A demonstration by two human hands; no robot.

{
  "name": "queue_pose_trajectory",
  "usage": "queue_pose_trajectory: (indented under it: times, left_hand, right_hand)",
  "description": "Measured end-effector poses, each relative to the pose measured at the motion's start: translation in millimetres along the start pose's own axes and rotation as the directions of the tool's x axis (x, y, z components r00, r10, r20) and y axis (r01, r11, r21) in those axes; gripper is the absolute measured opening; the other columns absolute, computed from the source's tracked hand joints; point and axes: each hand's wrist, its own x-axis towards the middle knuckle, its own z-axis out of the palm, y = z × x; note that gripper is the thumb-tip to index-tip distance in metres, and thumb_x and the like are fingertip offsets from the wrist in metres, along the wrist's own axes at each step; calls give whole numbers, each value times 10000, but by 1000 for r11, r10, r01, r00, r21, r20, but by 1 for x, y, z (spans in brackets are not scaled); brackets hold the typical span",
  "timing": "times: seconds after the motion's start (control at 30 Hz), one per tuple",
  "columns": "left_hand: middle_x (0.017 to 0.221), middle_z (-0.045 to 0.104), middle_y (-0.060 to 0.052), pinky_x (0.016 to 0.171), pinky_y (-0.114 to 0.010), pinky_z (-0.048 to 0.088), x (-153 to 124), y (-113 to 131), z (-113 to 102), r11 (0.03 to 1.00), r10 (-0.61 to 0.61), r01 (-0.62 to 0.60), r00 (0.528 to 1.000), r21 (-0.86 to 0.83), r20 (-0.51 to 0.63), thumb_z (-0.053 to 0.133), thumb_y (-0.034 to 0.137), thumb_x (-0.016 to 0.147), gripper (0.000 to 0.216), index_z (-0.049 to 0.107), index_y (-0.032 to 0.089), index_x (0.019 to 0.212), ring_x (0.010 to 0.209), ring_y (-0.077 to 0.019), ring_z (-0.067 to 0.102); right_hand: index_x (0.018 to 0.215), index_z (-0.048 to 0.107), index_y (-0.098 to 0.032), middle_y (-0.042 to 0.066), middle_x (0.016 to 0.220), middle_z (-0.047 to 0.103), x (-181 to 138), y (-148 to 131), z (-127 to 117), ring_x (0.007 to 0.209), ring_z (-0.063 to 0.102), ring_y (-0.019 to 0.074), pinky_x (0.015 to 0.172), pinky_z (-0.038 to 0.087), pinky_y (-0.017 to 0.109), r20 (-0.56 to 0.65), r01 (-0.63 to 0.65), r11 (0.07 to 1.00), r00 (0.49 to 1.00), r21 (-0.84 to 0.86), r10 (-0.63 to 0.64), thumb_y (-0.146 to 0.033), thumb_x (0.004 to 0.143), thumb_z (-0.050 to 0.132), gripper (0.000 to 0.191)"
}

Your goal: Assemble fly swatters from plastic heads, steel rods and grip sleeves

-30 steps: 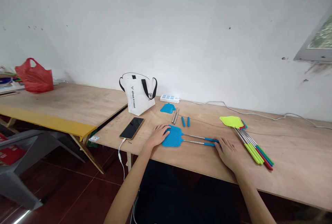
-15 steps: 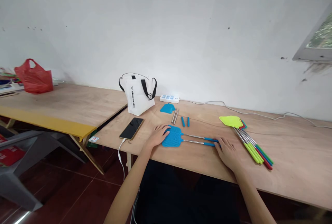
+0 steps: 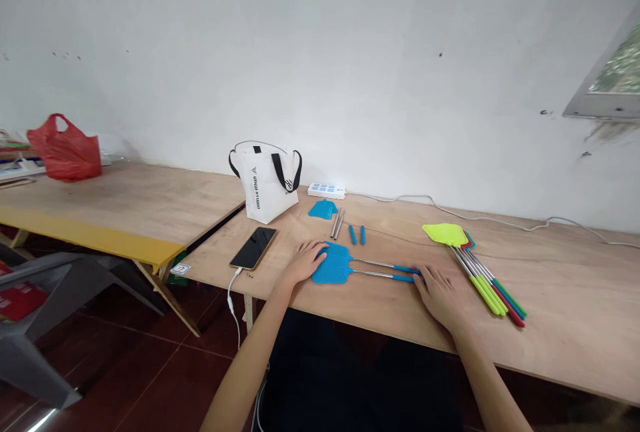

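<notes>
Two blue fly swatters (image 3: 332, 270) lie side by side on the wooden table, their heads to the left and metal rods running right. My left hand (image 3: 303, 263) rests open, fingertips at the left edge of the heads. Over at the handle ends, my right hand (image 3: 440, 295) lies flat with its fingers at the tips of the blue grips (image 3: 404, 278). Behind the swatters are loose blue swatter heads (image 3: 323, 209), metal rods (image 3: 337, 224) and two short blue handles (image 3: 357, 235). To the right is a pile of yellow, green, blue and red swatters (image 3: 480, 272).
A phone (image 3: 254, 248) on a white cable lies left of my left hand. Behind it stands a white bag (image 3: 267, 185) with black straps. A power strip (image 3: 327, 190) sits by the wall, its cord trailing right. A red plastic bag (image 3: 67, 152) is on the other table.
</notes>
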Motion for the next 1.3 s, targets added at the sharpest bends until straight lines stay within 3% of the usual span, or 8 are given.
queue_pose_trajectory:
  times: [0.47, 0.77, 1.1, 1.3]
  left_hand:
    - [1477, 532, -49, 1186, -464, 318, 0, 1, -1, 1000, -1, 1, 1000, -5, 6, 362, 384, 1056, 366, 558, 292, 1351, 1386, -246, 456]
    - [1336, 602, -55, 1157, -450, 354, -1, 5, -6, 999, 14, -15, 1000, -48, -14, 414, 364, 1033, 281, 598, 273, 1225, 1294, -249, 521]
    - [1202, 643, -68, 1073, -432, 447, 0, 5, -10, 992, -11, 3, 998, -128, -67, 511, 363, 997, 218, 634, 246, 1134, 1149, -254, 603]
    - [1353, 568, -89, 1160, -457, 386, -3, 3, -10, 995, -50, 48, 998, -91, -25, 458, 423, 1021, 364, 592, 258, 1317, 1301, -275, 526]
  right_hand:
    - [1280, 554, -238, 114, 1250, 657, -1, -2, -2, 1197, 586, 297, 998, 433, 478, 3, -2, 999, 1000, 34, 2, -452, 1042, 250, 441]
    - [1296, 605, -311, 80, 1134, 641, 0, 0, -2, 1118, 613, 292, 941, 482, 455, -31, 38, 996, 999, 83, -36, -613, 972, 436, 474]
    - [1035, 684, -283, 61, 1071, 708, 0, -17, -24, 1047, 656, 261, 953, 517, 427, 38, 122, 973, 990, 196, -132, -498, 997, 450, 320]
    - [1148, 671, -302, 42, 1158, 720, -2, -27, -36, 1117, 657, 253, 1003, 513, 427, 105, 161, 952, 976, 259, -193, -424, 1018, 398, 327]
